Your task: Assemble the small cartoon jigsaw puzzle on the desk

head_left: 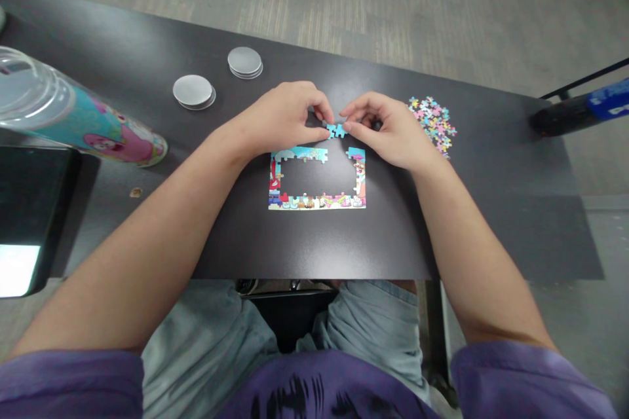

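Note:
Between my hands, just above the puzzle frame, are light-blue jigsaw puzzle pieces (336, 131) that look joined. My left hand (289, 116) pinches their left end between thumb and fingers. The right end is gripped by my right hand (378, 124), fingers curled. Below lies a rectangular puzzle border (319, 203) of joined edge pieces with colourful cartoon figures. Its top side has a gap right of centre, and dark table shows inside it. A pile of loose puzzle pieces (435, 121) lies to the right, partly behind my right hand.
Two stacks of round pale discs, one at the left (193, 91) and one farther back (244, 61), lie on the dark table (314, 249). A clear-topped cartoon tube (98, 121) stands at the left above a black device (34, 209). A blue-and-black cylinder (584, 110) is at the right.

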Demonstrator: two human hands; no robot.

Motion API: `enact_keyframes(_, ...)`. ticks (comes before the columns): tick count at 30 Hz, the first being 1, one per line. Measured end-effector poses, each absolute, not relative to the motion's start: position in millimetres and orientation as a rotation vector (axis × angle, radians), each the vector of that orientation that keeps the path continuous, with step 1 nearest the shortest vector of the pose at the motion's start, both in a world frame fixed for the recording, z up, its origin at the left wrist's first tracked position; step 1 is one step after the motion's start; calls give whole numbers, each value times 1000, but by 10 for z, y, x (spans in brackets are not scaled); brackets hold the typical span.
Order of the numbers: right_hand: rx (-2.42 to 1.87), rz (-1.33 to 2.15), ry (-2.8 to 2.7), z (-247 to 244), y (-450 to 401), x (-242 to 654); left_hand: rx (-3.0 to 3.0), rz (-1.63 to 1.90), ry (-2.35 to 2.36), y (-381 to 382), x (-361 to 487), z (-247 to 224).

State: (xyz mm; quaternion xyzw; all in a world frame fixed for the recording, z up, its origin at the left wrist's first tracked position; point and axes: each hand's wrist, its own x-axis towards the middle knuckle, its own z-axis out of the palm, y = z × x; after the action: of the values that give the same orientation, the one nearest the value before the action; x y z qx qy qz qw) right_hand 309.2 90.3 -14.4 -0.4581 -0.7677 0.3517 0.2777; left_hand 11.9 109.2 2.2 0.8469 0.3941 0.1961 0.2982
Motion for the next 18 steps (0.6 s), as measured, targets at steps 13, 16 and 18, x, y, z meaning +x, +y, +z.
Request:
enact_keyframes(13,-1197,1054,-2037,-127,915,3113,2245,503,1043,1083,143,11)
enact_keyframes(16,-1157,1087,-2026,-128,912,3113,2266,529,1027,1092,140,-8)
enact_keyframes(18,-1132,1102,-2011,-136,911,3111,2261,570,1024,1087,150,-14)
